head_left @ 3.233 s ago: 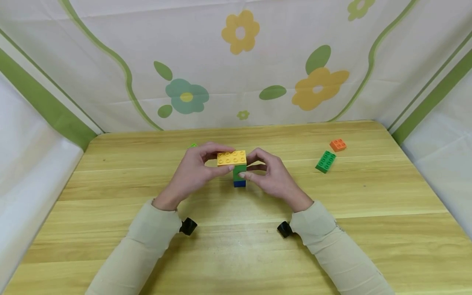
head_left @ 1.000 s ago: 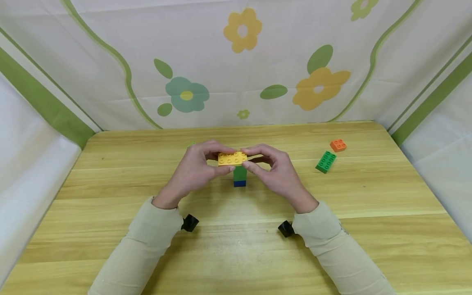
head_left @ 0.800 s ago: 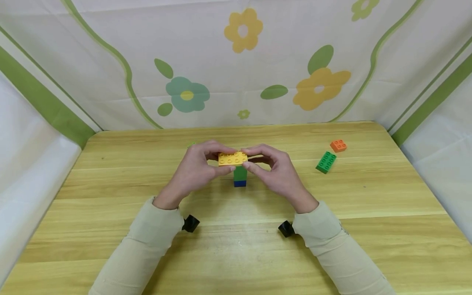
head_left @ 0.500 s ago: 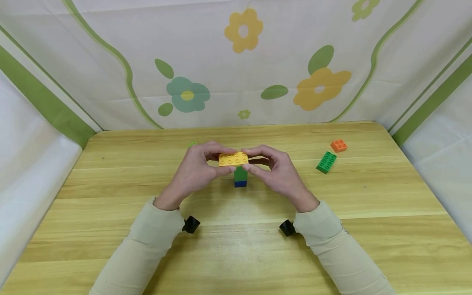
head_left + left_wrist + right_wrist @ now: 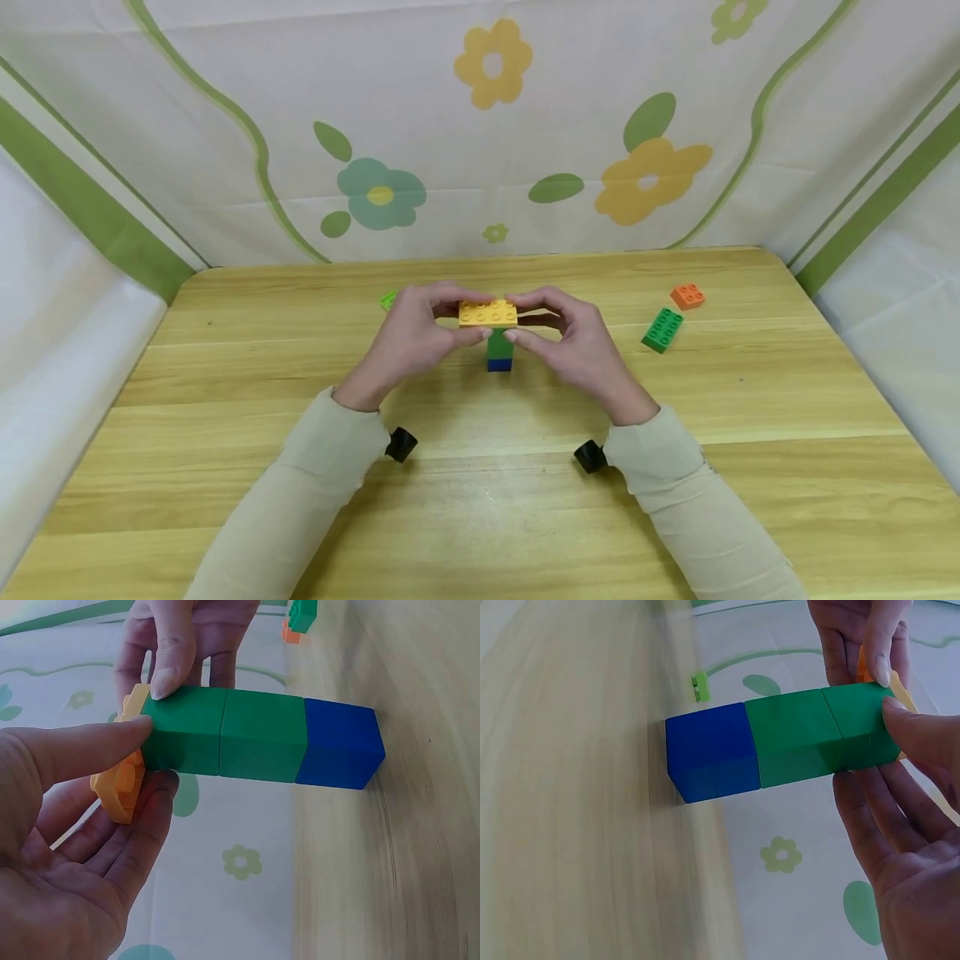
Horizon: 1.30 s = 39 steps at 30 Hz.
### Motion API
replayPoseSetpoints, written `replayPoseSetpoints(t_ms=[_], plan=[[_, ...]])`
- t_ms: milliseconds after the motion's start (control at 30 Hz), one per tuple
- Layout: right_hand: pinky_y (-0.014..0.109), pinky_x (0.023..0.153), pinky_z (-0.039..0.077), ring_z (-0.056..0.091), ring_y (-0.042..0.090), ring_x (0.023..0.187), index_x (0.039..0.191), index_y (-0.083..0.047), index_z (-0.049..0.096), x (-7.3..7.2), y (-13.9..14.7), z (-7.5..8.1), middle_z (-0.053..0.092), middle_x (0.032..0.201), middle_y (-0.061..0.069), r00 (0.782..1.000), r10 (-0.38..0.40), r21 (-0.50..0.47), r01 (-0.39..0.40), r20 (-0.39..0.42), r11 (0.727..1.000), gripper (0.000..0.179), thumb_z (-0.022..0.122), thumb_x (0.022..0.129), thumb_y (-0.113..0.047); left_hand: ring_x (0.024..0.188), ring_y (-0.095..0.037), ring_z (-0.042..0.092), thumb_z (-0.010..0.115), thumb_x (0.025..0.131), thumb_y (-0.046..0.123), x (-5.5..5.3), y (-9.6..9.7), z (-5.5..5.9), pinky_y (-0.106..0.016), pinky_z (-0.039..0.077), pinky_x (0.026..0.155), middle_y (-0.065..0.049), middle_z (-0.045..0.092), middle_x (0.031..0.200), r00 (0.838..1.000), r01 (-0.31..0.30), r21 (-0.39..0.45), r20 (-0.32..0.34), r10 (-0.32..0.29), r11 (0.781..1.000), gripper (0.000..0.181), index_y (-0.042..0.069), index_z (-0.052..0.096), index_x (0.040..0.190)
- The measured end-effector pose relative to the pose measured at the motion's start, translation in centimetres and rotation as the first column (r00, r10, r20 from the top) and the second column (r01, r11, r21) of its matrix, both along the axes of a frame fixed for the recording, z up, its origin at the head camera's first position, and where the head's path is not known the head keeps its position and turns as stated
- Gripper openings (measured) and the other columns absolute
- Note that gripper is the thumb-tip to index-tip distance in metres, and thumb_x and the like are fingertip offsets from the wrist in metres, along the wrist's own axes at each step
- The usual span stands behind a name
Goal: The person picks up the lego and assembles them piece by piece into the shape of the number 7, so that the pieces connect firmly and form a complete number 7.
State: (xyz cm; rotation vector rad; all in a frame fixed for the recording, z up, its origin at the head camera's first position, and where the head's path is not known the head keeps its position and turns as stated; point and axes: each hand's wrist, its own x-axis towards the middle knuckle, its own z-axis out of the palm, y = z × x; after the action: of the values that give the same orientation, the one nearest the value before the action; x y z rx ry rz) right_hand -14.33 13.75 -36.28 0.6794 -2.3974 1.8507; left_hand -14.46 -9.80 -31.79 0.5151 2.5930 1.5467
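A yellow toy building brick (image 5: 488, 313) lies crosswise on top of an upright stack, overhanging to the left. Beneath it are two green bricks (image 5: 262, 735) and a blue brick (image 5: 712, 754) at the bottom, close over the table. My left hand (image 5: 420, 329) pinches the yellow brick at its left part, thumb on the near side, fingers behind. My right hand (image 5: 573, 342) grips the stack's top from the right; in the right wrist view its thumb lies on the upper green brick, right by the yellow one, with fingers on the opposite side.
On the wooden table (image 5: 480, 517), a loose green brick (image 5: 662, 330) and an orange brick (image 5: 687, 296) lie at the back right. A light green piece (image 5: 387, 300) shows behind my left hand. A flowered cloth (image 5: 480, 142) hangs along the back edge.
Over the last half second, both hands and the stack have shifted slightly right and away. Since the first frame, my right hand has gone from the green part up to the yellow brick's end.
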Motion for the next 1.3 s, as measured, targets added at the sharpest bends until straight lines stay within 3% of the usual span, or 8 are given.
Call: replayPoseSetpoints(t_ms=[400, 633, 800, 933, 1100, 1300], plan=[[0.038, 0.11, 0.058, 0.07, 0.025, 0.125, 0.123, -0.004, 0.072, -0.4, 0.1, -0.4, 0.072, 0.138, 0.011, 1.0, -0.02, -0.01, 0.02, -0.023, 1.0, 0.033, 0.081, 0.093, 0.003, 0.11, -0.027, 0.074, 0.086, 0.091, 0.008, -0.3, 0.3, -0.1, -0.043, 0.064, 0.097, -0.006, 0.077, 0.128, 1.0, -0.012, -0.017, 0.013, 0.012, 1.0, 0.038, 0.012, 0.079, 0.129], [0.04, 0.109, 0.059, 0.07, 0.028, 0.125, 0.123, -0.003, 0.072, -0.6, 0.0, -0.6, 0.073, 0.138, 0.012, 0.999, -0.02, -0.021, 0.02, -0.028, 1.0, 0.034, 0.082, 0.092, 0.005, 0.127, -0.034, 0.068, 0.087, 0.09, 0.01, -0.6, -2.0, 0.1, -0.054, 0.053, 0.113, -0.009, 0.072, 0.142, 0.998, -0.043, -0.068, 0.038, 0.046, 0.997, 0.056, 0.013, 0.069, 0.143], [0.039, 0.107, 0.06, 0.07, 0.028, 0.124, 0.123, -0.002, 0.071, -0.6, 0.1, -0.6, 0.073, 0.137, 0.012, 0.999, -0.023, -0.027, 0.022, -0.036, 0.999, 0.034, 0.081, 0.091, 0.006, 0.131, -0.033, 0.066, 0.084, 0.093, 0.011, -0.6, -3.6, 0.1, -0.053, 0.053, 0.114, -0.009, 0.071, 0.143, 0.994, -0.076, -0.086, 0.069, 0.082, 0.993, 0.05, 0.014, 0.07, 0.141], [0.037, 0.106, 0.06, 0.07, 0.028, 0.123, 0.122, -0.002, 0.071, -0.6, 0.1, -0.6, 0.072, 0.138, 0.013, 0.999, -0.022, -0.025, 0.021, -0.038, 0.999, 0.033, 0.081, 0.091, 0.006, 0.131, -0.034, 0.065, 0.081, 0.096, 0.014, -0.8, -4.8, -0.1, -0.05, 0.054, 0.113, -0.01, 0.07, 0.144, 0.985, -0.137, -0.097, 0.089, 0.145, 0.986, 0.046, 0.012, 0.07, 0.141], [0.038, 0.106, 0.06, 0.07, 0.029, 0.123, 0.122, -0.001, 0.07, -0.5, 0.1, -0.6, 0.072, 0.138, 0.014, 0.999, -0.021, -0.024, 0.02, -0.043, 1.0, 0.033, 0.081, 0.092, 0.006, 0.138, -0.04, 0.059, 0.078, 0.098, 0.01, -1.5, -6.4, -1.2, -0.052, 0.051, 0.116, -0.017, 0.064, 0.15, 0.964, -0.242, -0.138, 0.076, 0.254, 0.961, 0.046, 0.004, 0.067, 0.142], [0.038, 0.108, 0.06, 0.07, 0.029, 0.123, 0.122, -0.002, 0.07, -0.5, 0.0, -0.6, 0.072, 0.138, 0.013, 0.999, -0.022, -0.018, 0.022, -0.029, 1.0, 0.032, 0.08, 0.092, 0.006, 0.15, -0.047, 0.043, 0.075, 0.096, 0.009, -2.2, -7.4, -4.2, -0.06, 0.042, 0.123, -0.027, 0.047, 0.162, 0.926, -0.32, -0.261, 0.117, 0.359, 0.911, 0.063, -0.004, 0.053, 0.153]])
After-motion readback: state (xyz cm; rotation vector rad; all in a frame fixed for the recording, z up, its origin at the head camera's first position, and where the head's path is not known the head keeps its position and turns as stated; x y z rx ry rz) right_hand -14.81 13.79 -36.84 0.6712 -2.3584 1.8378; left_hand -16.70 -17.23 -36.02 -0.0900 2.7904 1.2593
